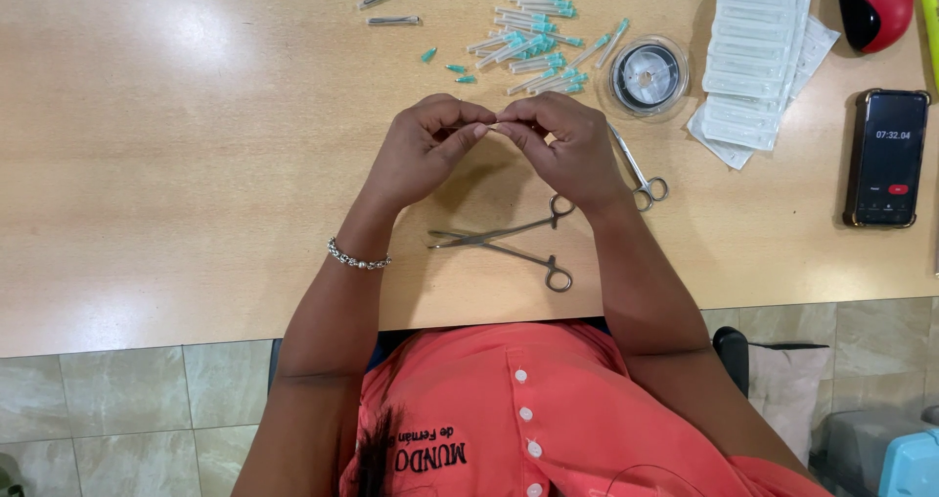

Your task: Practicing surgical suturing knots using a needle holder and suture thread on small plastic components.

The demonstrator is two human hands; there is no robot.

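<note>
I see the wooden counter (147, 164) carrying everything. My left hand (421, 155) and right hand (567, 150) meet above its centre, fingers (468, 135) of both pinched together on a thin, pale needle-like piece (501, 125), largely hidden. Open steel forceps (509, 243) lie just below the hands; teal-hubbed needles (533, 42) lie scattered beyond.

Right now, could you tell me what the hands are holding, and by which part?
Both the left hand and right hand pinch one small thin item between fingertips, one at each end; what it is cannot be told.
</note>
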